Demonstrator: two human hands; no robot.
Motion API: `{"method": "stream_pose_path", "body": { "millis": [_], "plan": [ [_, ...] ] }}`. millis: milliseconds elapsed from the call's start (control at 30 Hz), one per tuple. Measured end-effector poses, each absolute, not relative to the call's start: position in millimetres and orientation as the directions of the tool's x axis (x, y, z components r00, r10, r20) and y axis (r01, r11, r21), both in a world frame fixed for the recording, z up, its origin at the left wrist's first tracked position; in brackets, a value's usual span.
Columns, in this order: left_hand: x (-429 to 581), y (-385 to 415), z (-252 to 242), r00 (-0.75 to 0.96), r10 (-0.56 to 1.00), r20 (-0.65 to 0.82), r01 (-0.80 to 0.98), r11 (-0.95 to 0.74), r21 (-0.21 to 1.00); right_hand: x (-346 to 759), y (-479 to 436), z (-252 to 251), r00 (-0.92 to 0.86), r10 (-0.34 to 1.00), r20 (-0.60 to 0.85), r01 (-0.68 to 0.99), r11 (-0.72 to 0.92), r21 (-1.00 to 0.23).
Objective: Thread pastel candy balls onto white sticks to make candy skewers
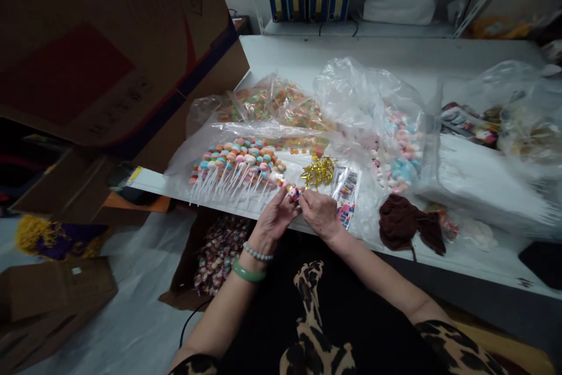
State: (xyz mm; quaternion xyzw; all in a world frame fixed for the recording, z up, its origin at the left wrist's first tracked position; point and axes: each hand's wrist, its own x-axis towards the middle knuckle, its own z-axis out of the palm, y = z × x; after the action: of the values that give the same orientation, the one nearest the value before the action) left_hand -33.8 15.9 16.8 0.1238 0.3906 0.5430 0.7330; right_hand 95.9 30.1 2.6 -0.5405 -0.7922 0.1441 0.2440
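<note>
Near the table's front edge, my left hand (276,216) and my right hand (320,214) meet around a small candy in a printed wrapper (293,191). The left fingers cup it from below, while the right fingers pinch its near end. What exactly lies between the right fingertips is hidden. Just left of the hands are rows of pastel marshmallow candies on white sticks (239,167), sticks pointing toward me. A pile of gold twist ties (318,171) lies right behind the hands. Printed clear wrappers (346,193) rest beside my right hand.
Clear bags of gummy candies (281,103) and pink-and-blue marshmallows (401,147) sit behind. A brown cloth (397,223) and a plastic bin (478,170) are at right. Below the white table (373,47) stands a box of wrapped candies (222,252). A large carton (132,41) looms left.
</note>
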Motion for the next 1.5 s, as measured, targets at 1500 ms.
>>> {"method": "stream_pose_path", "body": {
  "millis": [1500],
  "plan": [
    [-32, -4, -4, -0.338, 0.941, -0.014, 0.135, 0.064, 0.989, 84, 26, -2, -0.227, 0.956, 0.185, 0.842, 0.288, -0.456]
  ]
}}
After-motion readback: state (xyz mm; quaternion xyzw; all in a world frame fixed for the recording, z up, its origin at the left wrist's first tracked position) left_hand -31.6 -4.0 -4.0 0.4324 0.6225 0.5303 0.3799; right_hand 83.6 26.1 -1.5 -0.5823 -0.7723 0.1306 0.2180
